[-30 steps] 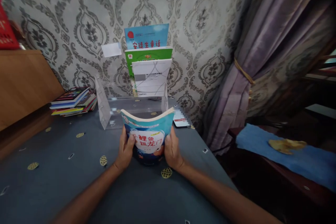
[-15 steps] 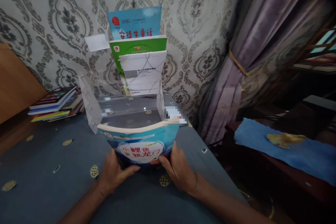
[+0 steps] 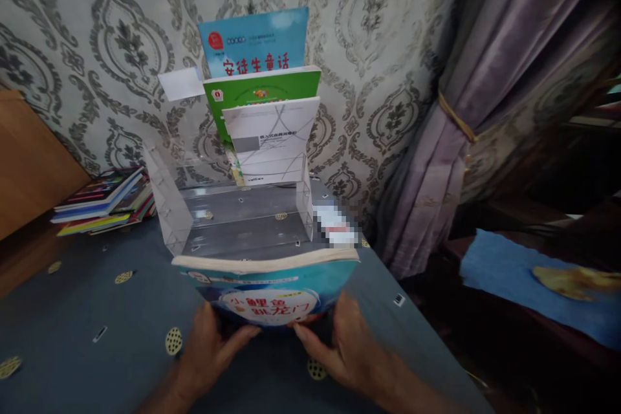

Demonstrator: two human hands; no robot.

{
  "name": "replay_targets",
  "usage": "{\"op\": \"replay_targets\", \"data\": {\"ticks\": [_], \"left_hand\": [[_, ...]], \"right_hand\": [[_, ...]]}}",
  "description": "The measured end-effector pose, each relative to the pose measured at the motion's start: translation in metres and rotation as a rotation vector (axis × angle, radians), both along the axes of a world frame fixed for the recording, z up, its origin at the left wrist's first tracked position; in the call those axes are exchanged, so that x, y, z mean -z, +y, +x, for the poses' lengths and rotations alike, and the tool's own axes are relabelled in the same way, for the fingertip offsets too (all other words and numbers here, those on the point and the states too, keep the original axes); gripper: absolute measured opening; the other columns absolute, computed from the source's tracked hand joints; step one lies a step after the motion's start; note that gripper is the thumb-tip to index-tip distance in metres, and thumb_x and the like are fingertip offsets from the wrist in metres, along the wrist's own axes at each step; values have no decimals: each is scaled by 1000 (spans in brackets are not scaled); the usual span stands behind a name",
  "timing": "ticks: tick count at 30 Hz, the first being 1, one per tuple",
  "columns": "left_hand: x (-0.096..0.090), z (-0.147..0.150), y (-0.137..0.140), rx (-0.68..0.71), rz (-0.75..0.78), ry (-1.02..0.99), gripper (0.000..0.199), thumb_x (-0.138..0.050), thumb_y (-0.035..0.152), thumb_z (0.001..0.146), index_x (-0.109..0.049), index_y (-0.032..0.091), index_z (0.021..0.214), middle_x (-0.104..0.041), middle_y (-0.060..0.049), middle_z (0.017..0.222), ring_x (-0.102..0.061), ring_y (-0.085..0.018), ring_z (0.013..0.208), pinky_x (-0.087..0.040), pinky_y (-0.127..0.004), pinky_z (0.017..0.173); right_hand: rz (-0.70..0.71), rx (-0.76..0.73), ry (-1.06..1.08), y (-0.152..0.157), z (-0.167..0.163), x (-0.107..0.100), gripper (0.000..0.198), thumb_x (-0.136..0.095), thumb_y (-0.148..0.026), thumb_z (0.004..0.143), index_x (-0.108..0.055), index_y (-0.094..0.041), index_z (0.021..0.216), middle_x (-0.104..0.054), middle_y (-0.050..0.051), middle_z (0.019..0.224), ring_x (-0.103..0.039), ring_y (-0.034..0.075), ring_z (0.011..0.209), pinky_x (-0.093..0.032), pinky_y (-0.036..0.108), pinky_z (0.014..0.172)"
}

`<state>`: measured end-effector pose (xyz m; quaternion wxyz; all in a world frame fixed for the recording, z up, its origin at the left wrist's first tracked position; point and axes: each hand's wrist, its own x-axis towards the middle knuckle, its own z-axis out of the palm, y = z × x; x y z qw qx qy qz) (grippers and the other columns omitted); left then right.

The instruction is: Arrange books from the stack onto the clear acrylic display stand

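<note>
Two bare hands grip a blue children's book (image 3: 272,305) by its lower sides, left hand (image 3: 206,349) and right hand (image 3: 354,343) each with a thumb on the front cover; the other fingers are mostly hidden. The book is tilted, cover towards the wearer, just in front of a clear tiered stand (image 3: 169,213) on the table (image 3: 126,343). Whether its bottom edge touches the table cannot be told. The step in hand appears to be steadying the book; moving it forward would call for an even two-sided grip and lifting clear of the stand's front edge.
</note>
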<state>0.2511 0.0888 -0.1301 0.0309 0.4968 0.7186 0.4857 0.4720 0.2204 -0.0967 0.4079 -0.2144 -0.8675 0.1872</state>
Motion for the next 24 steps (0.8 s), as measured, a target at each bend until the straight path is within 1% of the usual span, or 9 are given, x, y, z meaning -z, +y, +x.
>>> {"op": "replay_targets", "data": {"ticks": [3, 7, 12, 16, 18, 21, 24], "left_hand": [[6, -1, -3, -25, 23, 48, 42, -78, 53, 71, -64, 20, 92, -72, -7, 81, -70, -25, 71, -61, -38, 59], [13, -5, -5, -38, 50, 122, 44, -78, 56, 70, -65, 21, 92, -72, -7, 81, -70, -27, 72, -61, -40, 59], [13, -7, -6, -13, 74, 205, 47, -77, 58, 70, -65, 21, 97, -72, -7, 84, -71, -28, 73, -62, -41, 60], [7, -3, -4, 23, 110, 194, 52, -78, 60, 69, -64, 22, 103, -73, -7, 89, -71, -29, 76, -63, -42, 63], [7, -2, -2, 31, 118, 188, 53, -79, 60, 68, -64, 23, 103, -72, -7, 88, -71, -28, 77, -64, -43, 66], [10, -4, -2, 19, 131, 162, 53, -80, 60, 66, -65, 23, 101, -71, -6, 85, -71, -29, 78, -64, -47, 70], [14, -10, -4, 5, 97, 110, 51, -82, 57, 64, -65, 23, 99, -71, -7, 88, -71, -30, 80, -65, -46, 68]], "right_hand": [[-9, -32, 44, -1, -2, 1, 22, -56, -41, 90, -57, -21, 100, -68, 3, 69, -65, 20, 59, -53, 32, 55], [-46, -76, 44, -1, -2, -1, 20, -58, -36, 88, -57, -22, 101, -68, 3, 72, -65, 20, 61, -54, 33, 56], [-51, -71, 51, -2, -3, 0, 21, -57, -34, 87, -58, -21, 104, -70, 5, 79, -66, 20, 64, -55, 33, 59], [-50, -83, 51, -2, -4, 0, 26, -56, -36, 89, -57, -20, 109, -72, 6, 81, -67, 21, 65, -56, 33, 60], [-27, -70, 72, -2, -4, -1, 29, -56, -37, 89, -56, -19, 111, -72, 8, 84, -69, 22, 68, -57, 33, 60], [-13, -88, 90, -2, -4, -1, 31, -57, -34, 88, -54, -19, 114, -73, 8, 86, -69, 22, 70, -57, 34, 60], [-28, -95, 107, -2, -5, 1, 30, -59, -31, 86, -54, -20, 114, -72, 6, 84, -69, 21, 67, -57, 33, 59]]}}
